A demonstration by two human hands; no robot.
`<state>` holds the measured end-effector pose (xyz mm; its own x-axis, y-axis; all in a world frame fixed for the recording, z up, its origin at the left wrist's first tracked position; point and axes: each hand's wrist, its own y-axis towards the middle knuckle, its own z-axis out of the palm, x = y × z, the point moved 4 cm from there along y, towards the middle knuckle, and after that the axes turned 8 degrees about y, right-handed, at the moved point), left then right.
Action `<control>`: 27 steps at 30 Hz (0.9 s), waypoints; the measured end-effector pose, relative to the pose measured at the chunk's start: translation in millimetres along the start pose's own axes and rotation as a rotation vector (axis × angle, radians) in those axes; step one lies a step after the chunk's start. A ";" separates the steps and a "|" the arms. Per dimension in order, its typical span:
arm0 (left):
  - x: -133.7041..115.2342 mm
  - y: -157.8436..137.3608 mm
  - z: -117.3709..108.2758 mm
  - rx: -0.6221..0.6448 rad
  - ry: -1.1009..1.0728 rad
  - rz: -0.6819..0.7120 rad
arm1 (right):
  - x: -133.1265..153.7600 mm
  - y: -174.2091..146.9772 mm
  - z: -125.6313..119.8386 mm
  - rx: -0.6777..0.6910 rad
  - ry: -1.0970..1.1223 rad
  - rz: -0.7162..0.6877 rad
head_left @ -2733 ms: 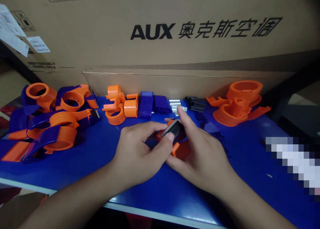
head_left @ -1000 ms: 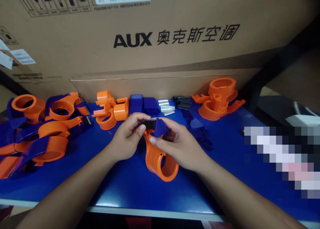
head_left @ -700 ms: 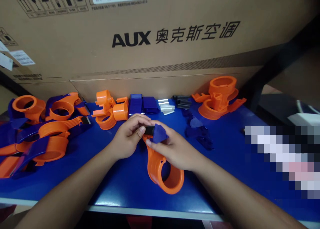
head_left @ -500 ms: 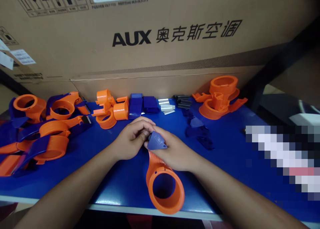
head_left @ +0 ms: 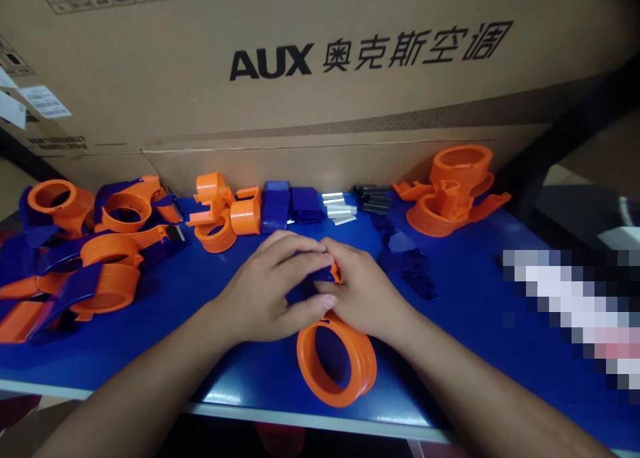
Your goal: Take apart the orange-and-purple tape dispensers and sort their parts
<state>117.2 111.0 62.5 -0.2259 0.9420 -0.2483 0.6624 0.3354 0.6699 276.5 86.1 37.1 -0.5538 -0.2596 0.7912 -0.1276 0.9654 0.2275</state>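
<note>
In the head view an orange tape dispenser frame (head_left: 336,363) is held over the front of the blue shelf, its big ring hanging toward me. Around its narrow upper part my right hand (head_left: 364,286) is closed. My left hand (head_left: 280,286) reaches across from the other side, with fingertips and thumb pressed on that upper part near the right fingers. Only a bit of orange shows between the hands; the blue plate seen there before is hidden. Just right of my hands lie several dark blue plates (head_left: 407,261).
Tape dispensers in orange and blue (head_left: 107,288) crowd the left. Along the back are orange frames (head_left: 215,208), blue covers (head_left: 276,208), silver metal strips (head_left: 341,208), black strips (head_left: 373,199) and more orange frames (head_left: 453,191). An AUX cardboard box (head_left: 270,111) stands behind.
My left hand has moved right and now covers the top of the dispenser frame. The frame has turned, so its ring faces more to the left. The view has shifted slightly.
</note>
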 end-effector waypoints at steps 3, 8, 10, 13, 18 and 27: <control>-5.0 -0.3 5.1 0.034 0.093 0.061 | 2.5 -2.4 2.5 0.051 -0.037 -0.030; -7.5 -0.9 3.0 0.050 0.153 0.103 | 10.6 -6.7 3.5 0.083 -0.142 0.024; -11.2 -1.6 -0.6 0.060 0.185 0.125 | 14.6 -9.6 2.9 0.071 -0.210 0.053; -17.0 -2.3 -5.9 0.076 0.225 0.131 | 20.3 -15.4 2.3 0.048 -0.291 0.089; -23.1 1.7 -11.1 0.028 0.139 0.065 | 26.6 -22.8 3.0 0.043 -0.340 0.128; -38.1 9.3 -13.9 -0.012 0.154 -0.032 | 37.7 -27.7 1.3 0.080 -0.453 0.187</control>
<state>122.1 78.4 87.9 -0.3543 0.9213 -0.1604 0.6449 0.3649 0.6716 258.1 49.7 59.9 -0.8730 -0.0623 0.4838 -0.0448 0.9979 0.0475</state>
